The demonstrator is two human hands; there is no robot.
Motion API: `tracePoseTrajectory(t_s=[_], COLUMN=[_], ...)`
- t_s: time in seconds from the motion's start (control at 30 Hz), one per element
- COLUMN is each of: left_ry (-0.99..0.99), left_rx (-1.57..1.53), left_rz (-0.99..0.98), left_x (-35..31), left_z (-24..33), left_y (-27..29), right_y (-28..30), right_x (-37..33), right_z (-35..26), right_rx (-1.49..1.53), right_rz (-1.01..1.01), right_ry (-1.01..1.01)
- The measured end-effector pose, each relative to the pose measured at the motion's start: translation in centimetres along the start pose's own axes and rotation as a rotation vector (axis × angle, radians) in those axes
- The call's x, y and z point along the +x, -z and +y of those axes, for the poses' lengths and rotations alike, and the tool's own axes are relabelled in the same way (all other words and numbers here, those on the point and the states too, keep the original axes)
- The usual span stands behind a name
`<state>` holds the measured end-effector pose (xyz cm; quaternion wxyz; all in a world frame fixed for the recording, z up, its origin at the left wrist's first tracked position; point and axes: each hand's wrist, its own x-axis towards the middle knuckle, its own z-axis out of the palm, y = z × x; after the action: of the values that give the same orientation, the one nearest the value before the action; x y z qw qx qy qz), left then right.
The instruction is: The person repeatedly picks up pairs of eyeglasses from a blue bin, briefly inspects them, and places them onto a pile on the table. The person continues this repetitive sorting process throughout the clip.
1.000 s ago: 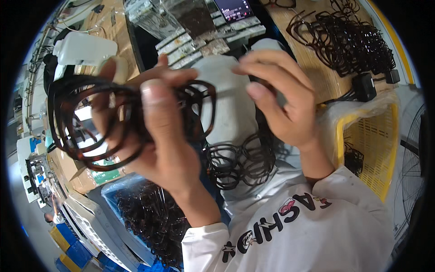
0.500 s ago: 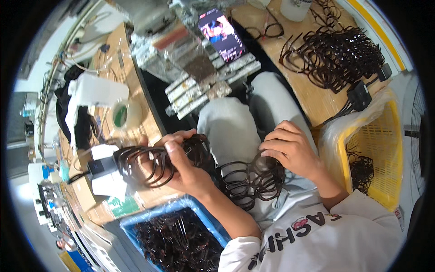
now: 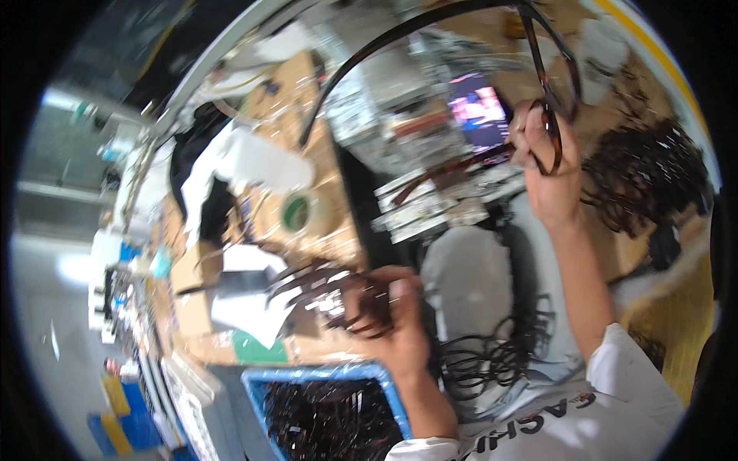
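Note:
High in the view, close to the camera, my right hand pinches a dark brown, tortoise-like eyeglass frame. Its long curved temples spread out above the bench. Lower down, my left hand is closed round a bundle of dark eyeglass frames, blurred by motion, whose looped ends stick out to the left. More dark frames lie on my lap, just right of my left forearm. Whether lenses sit in the raised frame I cannot tell.
A blue-lined bin full of dark frames stands below my left hand. Leftward on the bench are a tape roll and a white jug. A lit phone leans ahead. Rightward are a frame pile and a yellow basket.
My right hand has gone from the frames on my lap up and forward, and now holds one eyeglass frame. The left hand keeps its bundle. The whole view has shifted.

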<state>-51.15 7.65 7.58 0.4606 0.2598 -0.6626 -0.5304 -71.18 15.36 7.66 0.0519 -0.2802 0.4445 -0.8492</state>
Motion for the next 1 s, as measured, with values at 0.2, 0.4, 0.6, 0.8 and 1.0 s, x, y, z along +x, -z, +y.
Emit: tracePoseTrajectory(t_s=[0.2, 0.4, 0.6, 0.8, 1.0], left_ry=[0.252, 0.372, 0.018, -0.133, 0.108], left_rx=[-0.07, -0.313, 0.066, 0.158, 0.146], left_rz=[-0.027, -0.274, -0.287, -0.196, -0.273], left_x=[-1.8, -2.4, -2.1, -1.8, -1.6], left_z=[-1.5, -2.3, -3.1, -3.5, -2.8], left_y=[-0.2, -0.5, -1.3, -1.4, -0.8], right_y=[-0.3, 0.2, 0.0, 1.5, 4.1], right_x=[2.2, 2.3, 1.0, 3.3, 2.9], right_z=[6.8, 9.0, 10.7, 11.0, 9.5], right_rx=[-0.264, -0.678, -0.654, -0.676, -0.655], right_rz=[0.086, 0.093, -0.053, -0.079, -0.094], right_ry=[-0.115, 0.187, 0.158, 0.146, 0.178])
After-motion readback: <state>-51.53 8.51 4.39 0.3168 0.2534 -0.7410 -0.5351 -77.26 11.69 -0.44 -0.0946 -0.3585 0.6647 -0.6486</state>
